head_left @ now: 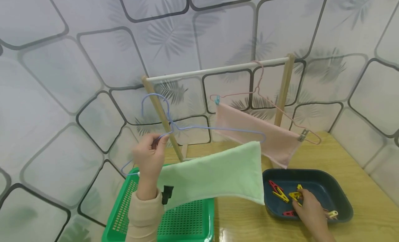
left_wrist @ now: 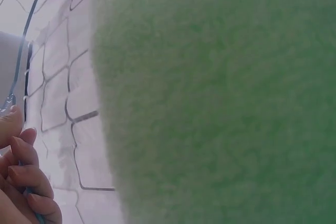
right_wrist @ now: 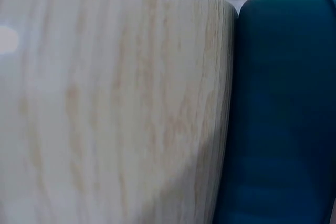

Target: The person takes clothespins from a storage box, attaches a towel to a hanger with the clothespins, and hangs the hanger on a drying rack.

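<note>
My left hand (head_left: 151, 153) grips a thin blue hanger (head_left: 218, 128) by its left arm, close to the hook. Along the hanger's underside stretches a pale green towel (head_left: 215, 176), its left part hidden behind my wrist. A small white clip tip (head_left: 138, 173) shows at the hanger's left end. In the left wrist view, curled fingers (left_wrist: 31, 177) hold the hanger, and the towel fills most of the picture. Down in the dark blue tray (head_left: 338, 197), my right hand (head_left: 310, 210) pinches a yellow clothespin (head_left: 294, 196) between thumb and forefinger. The right wrist view shows no hand.
Red clothespins (head_left: 274, 185), another yellow one (head_left: 281, 195) and a cream one (head_left: 333, 214) lie in the tray. A green basket (head_left: 210, 217) stands below the towel. Behind, a rack's white bar (head_left: 215, 71) carries a pink hanger (head_left: 274, 105) with a pink towel (head_left: 249, 127) clipped on.
</note>
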`<state>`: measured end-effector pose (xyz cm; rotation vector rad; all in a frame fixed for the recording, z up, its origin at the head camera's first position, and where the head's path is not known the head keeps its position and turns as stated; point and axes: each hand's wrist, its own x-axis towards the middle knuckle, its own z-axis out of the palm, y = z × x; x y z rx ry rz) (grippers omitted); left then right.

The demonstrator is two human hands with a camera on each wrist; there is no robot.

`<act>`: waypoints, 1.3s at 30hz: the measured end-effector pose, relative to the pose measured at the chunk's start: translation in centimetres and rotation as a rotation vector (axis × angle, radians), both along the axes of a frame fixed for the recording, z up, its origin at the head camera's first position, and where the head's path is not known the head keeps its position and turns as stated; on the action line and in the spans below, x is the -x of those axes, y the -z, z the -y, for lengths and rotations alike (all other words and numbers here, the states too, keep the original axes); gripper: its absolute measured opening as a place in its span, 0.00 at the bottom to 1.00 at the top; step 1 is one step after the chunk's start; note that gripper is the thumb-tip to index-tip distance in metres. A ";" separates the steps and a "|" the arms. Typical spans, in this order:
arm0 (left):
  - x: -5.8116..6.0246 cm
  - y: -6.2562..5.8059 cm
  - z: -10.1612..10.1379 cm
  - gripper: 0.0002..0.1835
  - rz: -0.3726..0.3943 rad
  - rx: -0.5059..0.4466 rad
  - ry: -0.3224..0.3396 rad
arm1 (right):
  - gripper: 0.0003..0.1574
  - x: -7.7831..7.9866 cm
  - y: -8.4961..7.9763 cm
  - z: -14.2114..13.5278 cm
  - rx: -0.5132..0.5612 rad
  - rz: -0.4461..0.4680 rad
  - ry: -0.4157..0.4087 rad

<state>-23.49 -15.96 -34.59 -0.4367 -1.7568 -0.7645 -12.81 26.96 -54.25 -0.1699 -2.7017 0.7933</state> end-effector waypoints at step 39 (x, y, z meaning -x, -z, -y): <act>3.3 3.8 -3.8 0.04 0.104 0.116 0.191 | 0.29 1.3 -9.9 -0.4 0.452 -0.449 -0.113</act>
